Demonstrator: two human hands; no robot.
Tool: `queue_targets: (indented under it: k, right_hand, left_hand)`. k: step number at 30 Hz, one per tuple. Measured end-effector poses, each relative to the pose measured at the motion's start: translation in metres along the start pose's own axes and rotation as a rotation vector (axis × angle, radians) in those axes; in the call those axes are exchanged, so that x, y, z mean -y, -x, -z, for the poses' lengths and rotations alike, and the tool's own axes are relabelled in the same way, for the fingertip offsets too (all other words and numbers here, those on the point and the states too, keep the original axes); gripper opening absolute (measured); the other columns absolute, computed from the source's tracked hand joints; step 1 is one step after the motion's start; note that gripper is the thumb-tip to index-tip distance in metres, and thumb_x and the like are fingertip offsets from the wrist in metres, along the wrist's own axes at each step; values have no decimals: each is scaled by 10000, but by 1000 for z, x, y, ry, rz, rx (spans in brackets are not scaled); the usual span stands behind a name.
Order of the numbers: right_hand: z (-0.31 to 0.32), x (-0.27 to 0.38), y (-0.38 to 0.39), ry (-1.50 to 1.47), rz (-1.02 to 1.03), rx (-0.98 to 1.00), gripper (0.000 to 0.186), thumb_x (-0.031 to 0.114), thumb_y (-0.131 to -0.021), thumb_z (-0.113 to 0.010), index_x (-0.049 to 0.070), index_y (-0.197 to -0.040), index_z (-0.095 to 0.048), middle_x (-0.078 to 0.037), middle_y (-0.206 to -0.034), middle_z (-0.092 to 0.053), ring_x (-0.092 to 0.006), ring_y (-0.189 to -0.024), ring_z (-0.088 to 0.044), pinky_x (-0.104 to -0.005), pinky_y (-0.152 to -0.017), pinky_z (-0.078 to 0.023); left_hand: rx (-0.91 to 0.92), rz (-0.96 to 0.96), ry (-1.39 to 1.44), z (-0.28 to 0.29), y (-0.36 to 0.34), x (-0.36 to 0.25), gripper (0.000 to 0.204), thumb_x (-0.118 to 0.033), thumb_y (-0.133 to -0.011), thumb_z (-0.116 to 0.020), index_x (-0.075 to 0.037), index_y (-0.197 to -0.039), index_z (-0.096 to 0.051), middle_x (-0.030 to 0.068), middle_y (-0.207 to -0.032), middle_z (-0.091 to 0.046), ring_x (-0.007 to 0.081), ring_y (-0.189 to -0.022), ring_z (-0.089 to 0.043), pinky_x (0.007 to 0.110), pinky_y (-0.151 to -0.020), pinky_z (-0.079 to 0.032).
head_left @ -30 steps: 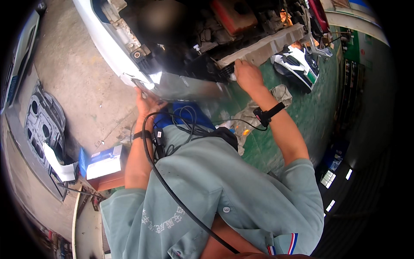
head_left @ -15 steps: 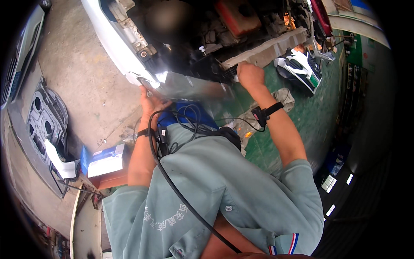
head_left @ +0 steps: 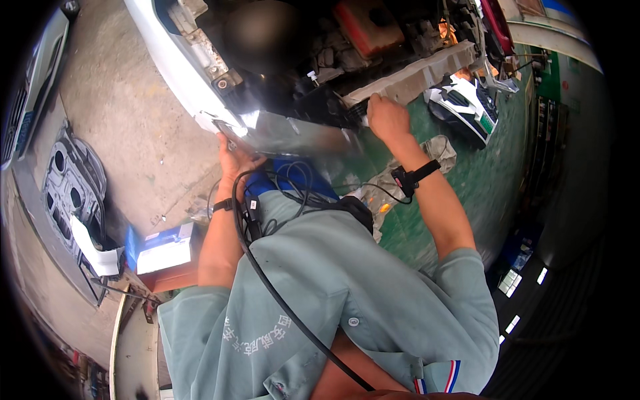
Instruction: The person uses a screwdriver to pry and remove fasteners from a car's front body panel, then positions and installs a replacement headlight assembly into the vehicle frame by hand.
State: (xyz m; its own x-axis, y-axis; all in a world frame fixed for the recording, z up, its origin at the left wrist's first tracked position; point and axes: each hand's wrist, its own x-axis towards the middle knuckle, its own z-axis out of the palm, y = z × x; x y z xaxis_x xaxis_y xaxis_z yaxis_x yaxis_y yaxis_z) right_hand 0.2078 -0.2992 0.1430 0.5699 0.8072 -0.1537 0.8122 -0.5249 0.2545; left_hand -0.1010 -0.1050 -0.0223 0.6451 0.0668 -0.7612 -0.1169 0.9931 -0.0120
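Note:
I look down over my grey-green shirt at the open front of a white car (head_left: 175, 63) with its bumper off. A shiny silver panel (head_left: 287, 137) runs across the car's front between my hands. My left hand (head_left: 235, 159) grips the panel's left end from below. My right hand (head_left: 388, 119) holds its right end, just under a pale crossbeam (head_left: 413, 77). Engine parts and a red box (head_left: 368, 27) lie above. A black cable (head_left: 280, 300) runs over my chest.
A headlamp unit (head_left: 467, 103) lies on the green floor at the right, with a rag (head_left: 440, 150) near it. A blue and white box (head_left: 160, 248) sits at my left. A grey car part (head_left: 70, 183) with round holes lies on concrete at the far left.
Both hands have stayed on the silver panel. The view has shifted slightly, so the car front and my hands sit a little higher and further right.

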Motion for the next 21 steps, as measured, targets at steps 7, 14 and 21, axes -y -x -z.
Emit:
queue_targets:
  k: [7, 14, 21]
  right_hand:
    - [7, -2, -10, -116, -206, 250, 337, 332, -989, -473, 46, -965, -649, -218, -875, -710, -425, -814, -685, -527, -731, -537]
    - [29, 1, -1, -173, -244, 149, 250, 287, -960, -541, 45, -1012, -580, -211, -999, -681, -392, -905, -682, -511, -773, -543]
    - [15, -5, 4, -321, -64, 76, 165, 193, -940, -562, 42, -1005, -540, -187, -992, -650, -413, -906, -643, -510, -771, -526]
  left_hand:
    - [-8, -19, -45, -13, 7, 0, 1087, -879, -837, -326, -93, -1576, -190, 250, -1628, -139, 469, -1484, -118, 646, -1165, -93]
    - [-30, -21, -40, -14, 8, 0, 1142, -885, -825, -343, -42, -1575, -161, 272, -1623, -113, 474, -1490, -70, 638, -1175, -43]
    - [-11, -44, -82, -16, 10, 2, 1152, -885, -829, -324, -14, -1566, -172, 297, -1603, -155, 489, -1481, -82, 638, -1176, -39]
